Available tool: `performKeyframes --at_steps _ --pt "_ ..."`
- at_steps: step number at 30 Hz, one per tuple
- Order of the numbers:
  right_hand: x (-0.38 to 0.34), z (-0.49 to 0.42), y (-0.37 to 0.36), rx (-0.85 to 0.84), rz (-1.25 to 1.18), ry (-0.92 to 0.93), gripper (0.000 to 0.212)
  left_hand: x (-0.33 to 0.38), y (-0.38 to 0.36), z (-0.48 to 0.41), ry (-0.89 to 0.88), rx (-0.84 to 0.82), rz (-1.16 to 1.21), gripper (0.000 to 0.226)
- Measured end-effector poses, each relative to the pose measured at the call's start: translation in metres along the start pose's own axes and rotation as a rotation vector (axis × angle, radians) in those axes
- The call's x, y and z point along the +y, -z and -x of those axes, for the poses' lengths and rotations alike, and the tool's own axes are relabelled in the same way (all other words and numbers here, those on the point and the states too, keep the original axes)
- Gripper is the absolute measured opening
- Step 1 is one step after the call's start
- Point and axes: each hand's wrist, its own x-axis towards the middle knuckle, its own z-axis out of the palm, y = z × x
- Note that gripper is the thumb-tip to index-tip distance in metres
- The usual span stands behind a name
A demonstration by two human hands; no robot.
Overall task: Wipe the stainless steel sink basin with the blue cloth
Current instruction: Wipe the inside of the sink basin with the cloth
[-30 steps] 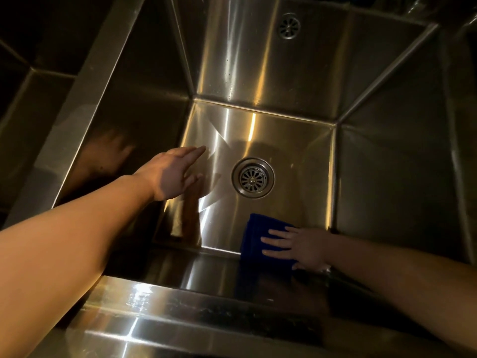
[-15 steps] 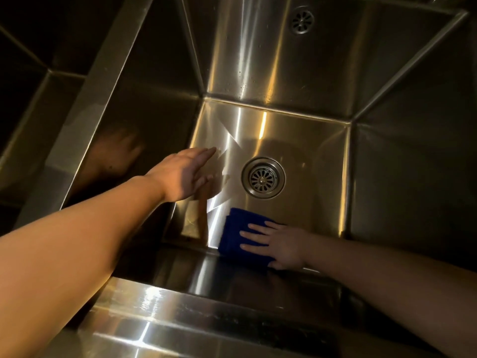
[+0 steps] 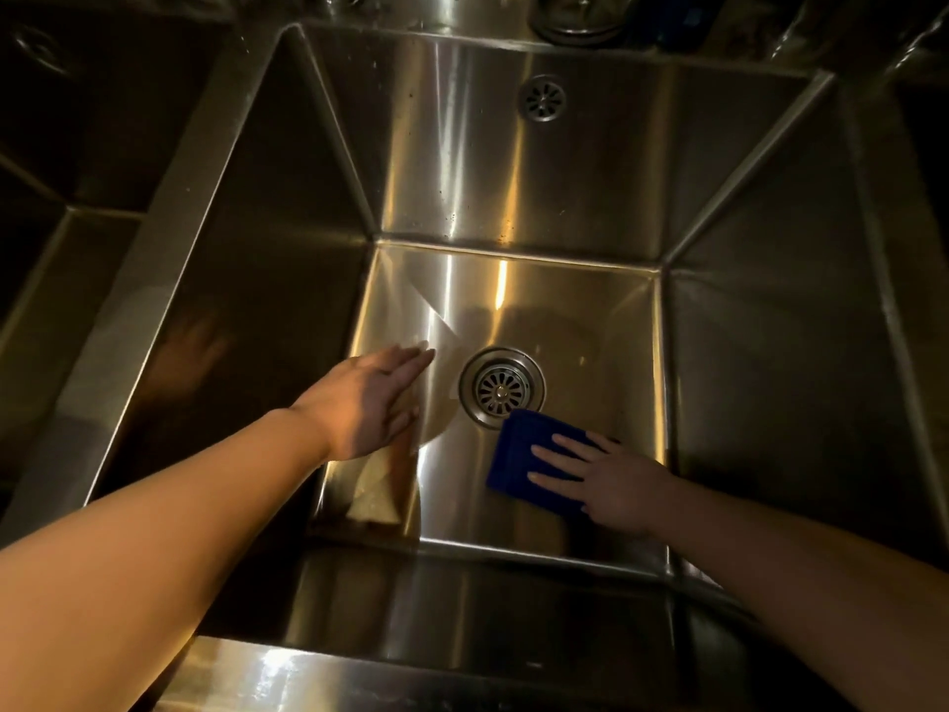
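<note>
A deep stainless steel sink basin [image 3: 565, 310] fills the view, with a round drain strainer [image 3: 501, 388] in the middle of its floor. A folded blue cloth [image 3: 518, 449] lies flat on the floor just right of and below the drain. My right hand [image 3: 611, 480] presses on the cloth with fingers spread flat, pointing left. My left hand [image 3: 367, 403] hovers over the left part of the floor, fingers straight and together, holding nothing.
An overflow grille [image 3: 542, 97] sits high on the back wall. A second basin [image 3: 67, 146] lies to the left behind a steel divider [image 3: 169, 238]. The front rim [image 3: 328, 675] runs along the bottom. Dark items stand on the back ledge [image 3: 583, 18].
My right hand slid the blue cloth left along the front of the floor, then back right and up toward the drain. My left hand stays hovering over the left side.
</note>
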Motion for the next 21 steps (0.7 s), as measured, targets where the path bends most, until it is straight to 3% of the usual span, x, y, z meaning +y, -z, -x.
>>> performKeyframes --at_steps 3,8,13,21 --pt "-0.005 0.004 0.007 0.007 -0.05 -0.061 0.074 0.025 0.01 -0.023 -0.055 -0.073 -0.08 0.075" --pt "-0.041 0.011 0.007 0.024 -0.535 -0.404 0.087 0.098 -0.018 -0.038 -0.274 -0.333 -0.274 0.077" --pt "-0.055 0.009 0.004 -0.066 -0.56 -0.417 0.101 0.135 -0.082 -0.028 -0.309 -0.568 -0.206 0.08" --pt "-0.041 0.004 0.005 -0.02 -0.626 -0.403 0.092 0.129 -0.097 -0.038 -0.297 -0.51 -0.249 0.085"
